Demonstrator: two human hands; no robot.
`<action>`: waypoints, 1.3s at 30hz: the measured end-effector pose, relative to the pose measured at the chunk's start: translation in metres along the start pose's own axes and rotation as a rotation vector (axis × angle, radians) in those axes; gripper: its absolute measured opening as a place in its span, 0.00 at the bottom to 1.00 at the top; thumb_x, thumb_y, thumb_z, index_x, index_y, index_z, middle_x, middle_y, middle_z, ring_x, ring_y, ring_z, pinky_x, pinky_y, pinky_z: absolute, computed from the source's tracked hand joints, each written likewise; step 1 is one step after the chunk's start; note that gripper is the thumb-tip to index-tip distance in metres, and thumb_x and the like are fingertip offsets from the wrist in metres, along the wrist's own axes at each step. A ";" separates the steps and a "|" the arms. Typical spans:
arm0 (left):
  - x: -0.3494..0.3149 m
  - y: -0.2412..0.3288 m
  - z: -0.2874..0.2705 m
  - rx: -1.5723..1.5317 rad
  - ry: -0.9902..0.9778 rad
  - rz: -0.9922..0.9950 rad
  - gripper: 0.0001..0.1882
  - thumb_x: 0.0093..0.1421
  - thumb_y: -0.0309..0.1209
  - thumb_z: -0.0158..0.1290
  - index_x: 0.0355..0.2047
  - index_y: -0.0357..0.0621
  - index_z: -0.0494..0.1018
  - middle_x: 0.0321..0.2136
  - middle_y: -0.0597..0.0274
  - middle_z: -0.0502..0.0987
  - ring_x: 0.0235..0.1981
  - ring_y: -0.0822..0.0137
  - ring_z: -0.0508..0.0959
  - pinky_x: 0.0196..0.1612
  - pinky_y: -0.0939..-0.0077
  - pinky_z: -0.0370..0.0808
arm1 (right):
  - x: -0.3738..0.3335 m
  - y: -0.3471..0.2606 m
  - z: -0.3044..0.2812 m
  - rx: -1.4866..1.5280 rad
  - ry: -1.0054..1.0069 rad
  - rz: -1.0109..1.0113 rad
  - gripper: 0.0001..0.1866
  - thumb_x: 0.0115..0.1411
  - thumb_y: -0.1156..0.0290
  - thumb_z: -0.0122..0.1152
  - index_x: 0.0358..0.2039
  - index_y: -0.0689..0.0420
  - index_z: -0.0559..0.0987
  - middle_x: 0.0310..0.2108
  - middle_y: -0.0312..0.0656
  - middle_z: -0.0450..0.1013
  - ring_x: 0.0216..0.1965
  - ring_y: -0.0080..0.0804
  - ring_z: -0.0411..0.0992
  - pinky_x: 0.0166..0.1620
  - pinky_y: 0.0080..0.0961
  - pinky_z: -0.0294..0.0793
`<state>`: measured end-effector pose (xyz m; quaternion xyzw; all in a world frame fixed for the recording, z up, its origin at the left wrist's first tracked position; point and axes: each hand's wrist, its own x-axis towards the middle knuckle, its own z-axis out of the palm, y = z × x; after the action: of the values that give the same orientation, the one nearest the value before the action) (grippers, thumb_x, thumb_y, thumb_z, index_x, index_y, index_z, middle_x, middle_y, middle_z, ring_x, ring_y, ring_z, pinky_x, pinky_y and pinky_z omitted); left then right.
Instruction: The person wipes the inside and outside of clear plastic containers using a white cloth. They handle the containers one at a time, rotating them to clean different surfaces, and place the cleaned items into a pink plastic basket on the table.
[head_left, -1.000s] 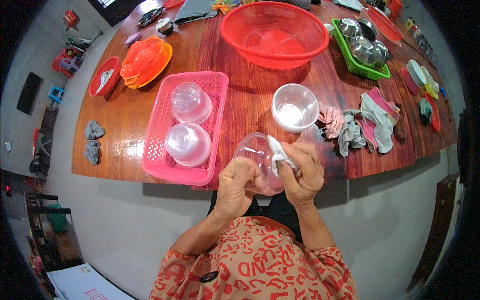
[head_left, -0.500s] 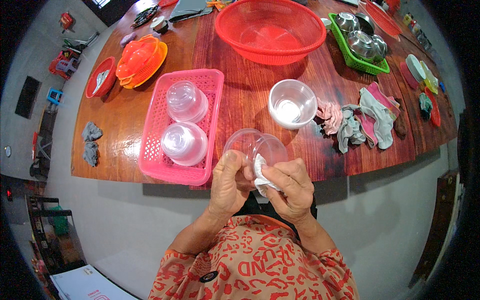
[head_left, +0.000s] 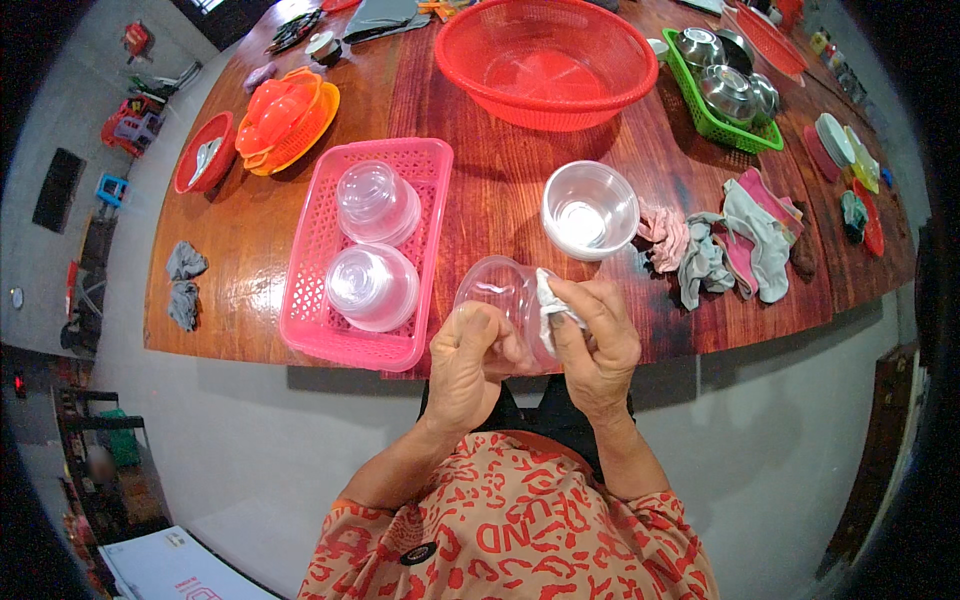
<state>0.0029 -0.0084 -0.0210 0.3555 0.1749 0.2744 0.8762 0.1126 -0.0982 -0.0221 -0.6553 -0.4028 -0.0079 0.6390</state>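
Head view: gripping clear plastic bowl (head_left: 492,278), left hand (head_left: 468,365); white cloth (head_left: 548,298), right hand (head_left: 602,350) — shifted rightward, apparently still wiping.

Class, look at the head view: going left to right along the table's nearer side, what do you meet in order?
Grey cloths → pink basket → left hand → right hand → crumpled pink, grey and white cloths.

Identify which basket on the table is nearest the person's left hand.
The pink rectangular basket, holding clear containers. It is closest to the left hand; the large red basket and green basket stand farther back.
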 end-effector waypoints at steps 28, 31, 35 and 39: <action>-0.011 -0.010 -0.013 0.326 -0.065 0.027 0.12 0.65 0.35 0.48 0.31 0.37 0.71 0.26 0.61 0.76 0.26 0.72 0.75 0.31 0.78 0.76 | 0.014 -0.017 -0.017 -0.224 -0.148 -0.268 0.17 0.42 0.80 0.62 0.37 0.58 0.78 0.29 0.41 0.68 0.29 0.37 0.65 0.32 0.31 0.64; -0.009 -0.008 -0.014 0.324 -0.154 0.031 0.14 0.65 0.36 0.46 0.31 0.36 0.69 0.25 0.54 0.75 0.24 0.65 0.76 0.29 0.69 0.78 | 0.021 -0.010 -0.024 -0.135 -0.153 -0.160 0.15 0.45 0.81 0.61 0.37 0.59 0.78 0.29 0.41 0.69 0.29 0.36 0.66 0.32 0.30 0.66; -0.007 -0.008 -0.014 0.213 -0.177 0.020 0.16 0.65 0.41 0.46 0.31 0.38 0.66 0.22 0.55 0.72 0.22 0.63 0.74 0.27 0.62 0.78 | 0.018 0.001 -0.023 0.036 -0.114 0.078 0.11 0.50 0.81 0.58 0.37 0.62 0.79 0.28 0.40 0.70 0.30 0.32 0.68 0.32 0.26 0.67; -0.003 -0.010 -0.018 -0.032 -0.170 -0.004 0.16 0.65 0.41 0.46 0.29 0.39 0.67 0.22 0.56 0.73 0.22 0.65 0.75 0.28 0.67 0.78 | 0.008 0.003 -0.022 0.170 -0.082 0.322 0.10 0.57 0.78 0.56 0.40 0.63 0.78 0.29 0.37 0.70 0.29 0.21 0.67 0.32 0.19 0.66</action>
<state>-0.0046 -0.0068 -0.0399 0.3631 0.0963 0.2441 0.8940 0.1308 -0.1125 -0.0167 -0.6548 -0.3175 0.1552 0.6681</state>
